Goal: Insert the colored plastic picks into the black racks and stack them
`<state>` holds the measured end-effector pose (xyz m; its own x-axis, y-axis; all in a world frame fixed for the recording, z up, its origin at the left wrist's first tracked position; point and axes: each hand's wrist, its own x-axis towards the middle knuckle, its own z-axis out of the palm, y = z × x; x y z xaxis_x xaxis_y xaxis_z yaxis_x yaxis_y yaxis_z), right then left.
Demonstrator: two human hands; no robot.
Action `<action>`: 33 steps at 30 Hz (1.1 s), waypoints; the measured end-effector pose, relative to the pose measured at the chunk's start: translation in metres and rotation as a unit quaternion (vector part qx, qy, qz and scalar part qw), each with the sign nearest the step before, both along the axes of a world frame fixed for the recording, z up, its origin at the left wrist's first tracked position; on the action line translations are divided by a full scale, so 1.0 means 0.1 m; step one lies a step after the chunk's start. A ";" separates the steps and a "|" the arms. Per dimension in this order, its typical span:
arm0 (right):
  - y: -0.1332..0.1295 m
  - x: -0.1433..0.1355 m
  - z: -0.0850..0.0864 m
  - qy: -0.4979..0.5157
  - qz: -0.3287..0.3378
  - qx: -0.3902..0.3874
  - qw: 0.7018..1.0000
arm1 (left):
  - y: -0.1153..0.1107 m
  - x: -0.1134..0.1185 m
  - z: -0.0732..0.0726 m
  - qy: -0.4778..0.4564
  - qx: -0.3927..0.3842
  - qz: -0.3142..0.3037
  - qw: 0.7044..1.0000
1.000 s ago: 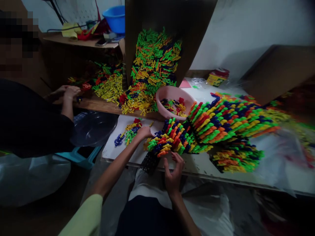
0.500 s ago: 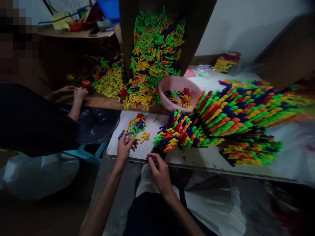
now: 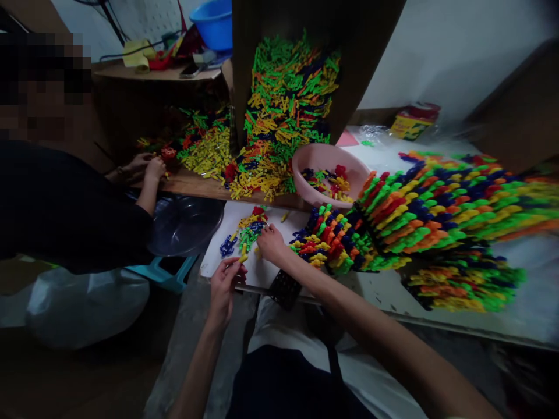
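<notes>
My left hand (image 3: 225,285) is closed in a pinch on a small yellow plastic piece (image 3: 243,258), just over the front edge of the white tabletop. My right hand (image 3: 271,243) reaches to the small pile of coloured plastic figures (image 3: 250,234), its fingers bent together. What those fingertips hold, if anything, I cannot make out. Below the right wrist a black perforated tray (image 3: 286,288) sticks out past the table edge. To its right stand dense rows of coloured figures (image 3: 329,235) in red, yellow, green, orange and blue.
A pink basin (image 3: 301,180) with loose pieces stands behind the rows. Beyond lies a big heap of coloured pieces (image 3: 288,105). More filled rows (image 3: 437,203) cover the right side. At left, a co-worker's hands (image 3: 152,169) work above a dark basin (image 3: 186,224).
My right hand has moved from the black tray forward to the pile of figures. My left hand has drawn back slightly from the pile with the yellow piece. The view has shifted somewhat.
</notes>
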<state>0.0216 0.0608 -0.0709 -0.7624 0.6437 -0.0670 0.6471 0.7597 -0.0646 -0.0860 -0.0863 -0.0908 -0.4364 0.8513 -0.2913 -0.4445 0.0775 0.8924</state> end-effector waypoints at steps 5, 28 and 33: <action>-0.06 -0.06 -0.04 -0.019 -0.005 -0.045 0.999 | 0.06 -0.01 -0.04 0.004 0.002 -0.001 1.000; -1.86 1.76 0.39 0.527 -0.350 -0.129 0.764 | -0.25 1.06 0.66 0.321 0.051 -0.286 0.901; -2.02 1.97 0.32 0.523 -0.336 -0.121 0.774 | -0.20 1.17 0.65 0.294 0.045 -0.374 0.878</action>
